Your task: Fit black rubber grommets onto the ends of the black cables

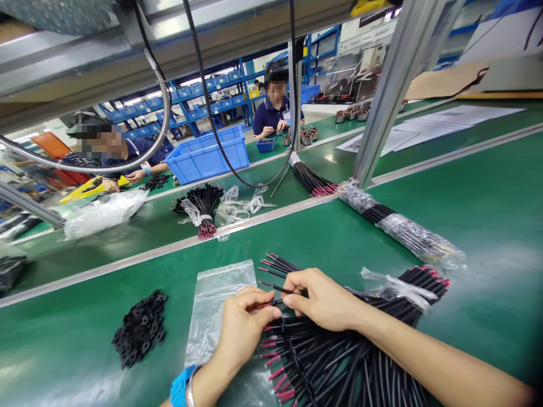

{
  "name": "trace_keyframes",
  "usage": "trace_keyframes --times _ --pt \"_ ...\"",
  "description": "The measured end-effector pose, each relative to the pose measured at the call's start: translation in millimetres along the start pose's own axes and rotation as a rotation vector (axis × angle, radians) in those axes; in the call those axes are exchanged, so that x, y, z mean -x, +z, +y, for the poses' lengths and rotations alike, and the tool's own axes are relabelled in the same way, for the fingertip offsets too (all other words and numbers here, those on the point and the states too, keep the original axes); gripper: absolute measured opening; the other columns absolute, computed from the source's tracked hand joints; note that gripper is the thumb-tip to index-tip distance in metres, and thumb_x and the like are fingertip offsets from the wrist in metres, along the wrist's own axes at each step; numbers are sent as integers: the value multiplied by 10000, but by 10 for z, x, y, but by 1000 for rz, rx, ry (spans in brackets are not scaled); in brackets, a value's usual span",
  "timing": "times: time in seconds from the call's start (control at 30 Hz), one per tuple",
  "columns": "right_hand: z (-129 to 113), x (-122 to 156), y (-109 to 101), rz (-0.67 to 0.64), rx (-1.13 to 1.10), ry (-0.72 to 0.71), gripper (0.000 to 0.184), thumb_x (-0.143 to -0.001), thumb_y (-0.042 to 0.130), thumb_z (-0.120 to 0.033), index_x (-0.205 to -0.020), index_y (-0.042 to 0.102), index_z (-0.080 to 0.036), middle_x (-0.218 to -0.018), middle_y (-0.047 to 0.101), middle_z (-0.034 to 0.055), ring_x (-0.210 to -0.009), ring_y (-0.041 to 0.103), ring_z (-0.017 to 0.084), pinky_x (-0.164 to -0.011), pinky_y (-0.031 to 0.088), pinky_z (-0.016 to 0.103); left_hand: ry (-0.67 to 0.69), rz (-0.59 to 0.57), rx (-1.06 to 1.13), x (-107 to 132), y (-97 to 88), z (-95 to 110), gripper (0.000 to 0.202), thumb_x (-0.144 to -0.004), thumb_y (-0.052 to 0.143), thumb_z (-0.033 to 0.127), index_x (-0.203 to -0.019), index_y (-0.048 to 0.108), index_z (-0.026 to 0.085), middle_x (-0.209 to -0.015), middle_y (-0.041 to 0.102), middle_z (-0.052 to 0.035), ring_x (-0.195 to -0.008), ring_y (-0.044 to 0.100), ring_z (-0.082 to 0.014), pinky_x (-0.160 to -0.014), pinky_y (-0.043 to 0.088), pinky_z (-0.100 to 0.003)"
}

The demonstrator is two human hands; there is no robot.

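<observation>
My right hand (322,299) is closed in a pinch on a thin black cable (272,288) with a red tip. Just left of it, my left hand (244,322) pinches at the end of a black cable near the fingertips; whether a small part is also there is hidden. Below both hands fans out a big bundle of black cables (352,356) with red ends, some crossed by a row of small black pieces. A few loose cables (280,264) lie beyond the right hand. A clear plastic bag (224,282) lies flat beneath the left hand.
A pile of small black parts (142,328) lies at left. Wrapped cable bundles (399,229) and a tied bundle (201,206) lie farther back. A metal post (390,96) and hanging cable (212,113) stand ahead. Two people work across the bench near a blue bin (207,155).
</observation>
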State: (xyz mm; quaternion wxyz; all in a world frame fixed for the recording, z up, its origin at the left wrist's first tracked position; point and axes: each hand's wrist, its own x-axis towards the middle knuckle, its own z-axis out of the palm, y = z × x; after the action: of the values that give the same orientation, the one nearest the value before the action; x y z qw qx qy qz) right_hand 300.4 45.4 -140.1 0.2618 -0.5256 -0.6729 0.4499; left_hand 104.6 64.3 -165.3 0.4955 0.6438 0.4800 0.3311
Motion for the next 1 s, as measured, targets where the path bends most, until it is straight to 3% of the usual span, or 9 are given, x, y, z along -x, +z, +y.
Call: trace_keyframes --times 0.17,0.33,0.6,0.83,1.0 --pt "44 4 20 -4 -4 -12 194 -823 494 -290 -787 578 -118 -673 589 -9 -605 521 77 -574 366 213 -69 -5 148 20 27 16 373 -577 785 328 -859 699 99 -920 582 -103 -812 558 -140 -738 462 -237" --pt "44 1 21 -7 0 -24 201 -826 492 -296 -786 580 -120 -669 588 -12 -603 521 73 -566 361 212 -17 41 64 33 42 -1 342 -615 762 344 -857 698 112 -929 594 -94 -854 570 -146 -795 461 -250" --pt "24 2 50 -16 33 -34 183 -807 484 -276 -742 568 -127 -656 583 -22 -581 507 74 -548 346 215 48 39 -18 49 102 69 273 -613 768 339 -782 699 136 -844 611 -64 -790 576 -135 -742 462 -252" --pt "101 -4 56 -84 -214 9 184 -838 504 -273 -847 488 -90 -739 613 50 -678 571 117 -603 398 218 48 19 -193 3 140 151 260 -651 745 387 -824 702 197 -837 612 -8 -786 564 -104 -738 443 -224" --pt "121 -33 36 -124 -328 8 219 -839 533 -269 -872 427 -81 -757 608 78 -685 572 120 -615 405 213 11 -53 -64 11 190 144 263 -675 731 321 -854 642 149 -832 628 4 -769 601 -107 -741 477 -211"
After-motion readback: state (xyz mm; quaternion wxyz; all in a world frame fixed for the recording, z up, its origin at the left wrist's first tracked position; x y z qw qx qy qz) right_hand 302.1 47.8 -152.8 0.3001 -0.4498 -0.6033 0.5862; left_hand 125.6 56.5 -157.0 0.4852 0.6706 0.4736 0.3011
